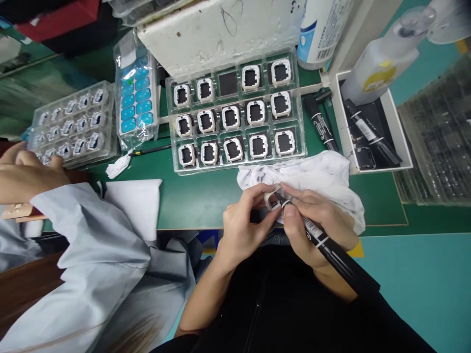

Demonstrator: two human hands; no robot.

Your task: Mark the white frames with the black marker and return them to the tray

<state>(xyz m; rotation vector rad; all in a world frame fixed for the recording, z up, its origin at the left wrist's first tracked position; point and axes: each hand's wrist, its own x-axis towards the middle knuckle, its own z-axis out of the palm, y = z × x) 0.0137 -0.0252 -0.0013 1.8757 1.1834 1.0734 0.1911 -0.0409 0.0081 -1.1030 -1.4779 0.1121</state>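
Between thumb and fingers, my left hand (243,225) pinches a small white watch-case frame (270,198) above the near edge of the green bench. A black marker pen (331,250) is gripped in my right hand (312,220), its tip touching or very close to the frame's inside; which of the two I cannot tell. Just beyond my hands lies a crumpled white cloth (312,174) with dark smudges. Behind it a clear plastic tray (235,169) carries rows of similar white frames, and one pocket in its far row has no frame.
More markers (321,122) lie right of the tray, beside a white box (384,166) with a bottle (382,59) and a marker inside. At left are a pack of blue pieces (136,98), another filled tray (73,122), a folded cloth (136,201) and a co-worker's hand (31,174).
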